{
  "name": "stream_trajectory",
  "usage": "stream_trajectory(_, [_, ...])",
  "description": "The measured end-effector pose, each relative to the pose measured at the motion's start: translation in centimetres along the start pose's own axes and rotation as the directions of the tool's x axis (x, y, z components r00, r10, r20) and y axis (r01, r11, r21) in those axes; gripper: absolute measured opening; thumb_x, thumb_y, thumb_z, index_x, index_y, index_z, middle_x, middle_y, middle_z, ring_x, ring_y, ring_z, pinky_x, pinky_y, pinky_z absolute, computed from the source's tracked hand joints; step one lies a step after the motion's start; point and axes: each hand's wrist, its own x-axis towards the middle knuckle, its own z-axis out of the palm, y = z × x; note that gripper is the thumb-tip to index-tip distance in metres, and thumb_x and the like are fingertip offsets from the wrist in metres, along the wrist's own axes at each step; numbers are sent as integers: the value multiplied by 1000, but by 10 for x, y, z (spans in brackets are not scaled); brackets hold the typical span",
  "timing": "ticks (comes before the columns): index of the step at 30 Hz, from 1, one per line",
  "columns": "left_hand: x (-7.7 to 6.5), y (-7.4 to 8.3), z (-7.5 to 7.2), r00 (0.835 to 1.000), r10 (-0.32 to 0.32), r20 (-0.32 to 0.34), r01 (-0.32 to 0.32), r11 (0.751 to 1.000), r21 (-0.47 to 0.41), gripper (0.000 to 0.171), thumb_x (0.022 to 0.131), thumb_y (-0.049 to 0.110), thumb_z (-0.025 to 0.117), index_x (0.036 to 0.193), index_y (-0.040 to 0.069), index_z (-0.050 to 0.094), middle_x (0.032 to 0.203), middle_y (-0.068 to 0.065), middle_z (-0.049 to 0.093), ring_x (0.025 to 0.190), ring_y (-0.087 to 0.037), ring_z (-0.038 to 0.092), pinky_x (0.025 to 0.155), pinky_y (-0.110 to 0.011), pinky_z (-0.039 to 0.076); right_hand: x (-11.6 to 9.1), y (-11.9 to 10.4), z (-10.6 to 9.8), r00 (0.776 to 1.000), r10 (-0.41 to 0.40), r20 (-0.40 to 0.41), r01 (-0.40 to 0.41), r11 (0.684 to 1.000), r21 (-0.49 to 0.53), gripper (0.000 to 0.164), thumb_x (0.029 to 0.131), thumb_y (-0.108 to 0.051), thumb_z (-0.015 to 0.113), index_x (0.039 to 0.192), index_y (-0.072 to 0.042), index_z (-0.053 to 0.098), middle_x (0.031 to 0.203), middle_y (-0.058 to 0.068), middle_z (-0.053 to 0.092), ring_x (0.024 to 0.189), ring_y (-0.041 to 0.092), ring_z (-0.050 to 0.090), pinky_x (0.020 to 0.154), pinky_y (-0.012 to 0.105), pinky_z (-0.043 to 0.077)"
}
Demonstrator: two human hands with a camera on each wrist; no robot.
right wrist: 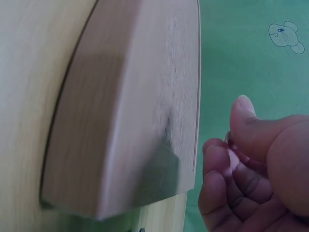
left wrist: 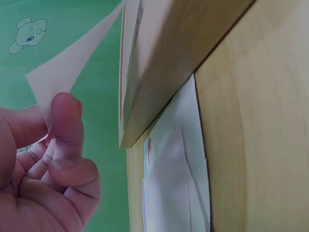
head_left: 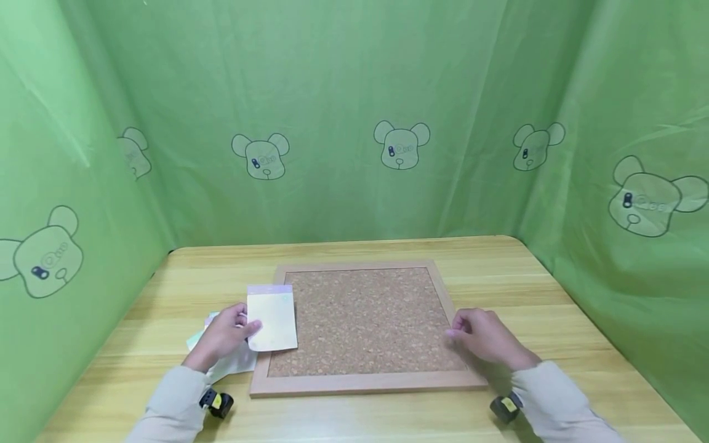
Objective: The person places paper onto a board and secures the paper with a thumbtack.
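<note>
In the head view my left hand [head_left: 224, 335] pinches a pale cream sheet of paper [head_left: 272, 320] with a lilac top band. The paper is raised over the left edge of a cork board [head_left: 365, 326] in a wooden frame. Its serrated edge shows in the left wrist view, between thumb and finger. My right hand [head_left: 484, 335] hovers at the board's lower right side. Its fingers [right wrist: 216, 159] are curled near the thumb. A small pale pink spot shows between them; whether it is a held thing or a fingertip cannot be made out.
More paper sheets [left wrist: 169, 183] lie in a loose pile on the table, against the frame's left side and partly behind my left hand. Green curtains [head_left: 332, 74] with bear faces enclose the wood-grain table [head_left: 554, 332] at the back and both sides.
</note>
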Motion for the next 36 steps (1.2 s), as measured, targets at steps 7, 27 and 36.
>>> stream_trajectory(7, [-2,4,3,1000,-21,20,22,998,-55,16,95,12,61,106,1,55,74,-6,55,58,-18,51,49,-27,42,2,-3,3,1000,1,18,-1,1000,11,20,87,-18,71,73,-13,59,65,-6,54,60,12,49,57,26,45])
stream_trajectory(27, [-8,5,16,999,-4,51,9,996,-88,25,90,4,67,106,1,47,75,-7,54,50,-18,50,47,-29,44,10,-15,14,998,-60,19,60,998,14,27,92,-19,66,68,-14,53,59,-7,52,54,8,47,53,24,44])
stream_trajectory(36, [-11,8,24,999,5,39,-3,999,-35,47,85,0,71,124,2,45,81,-8,58,52,-19,53,48,-33,48,11,-20,19,998,-32,58,28,998,60,26,91,-17,66,70,-12,53,59,-5,54,52,10,52,48,25,46])
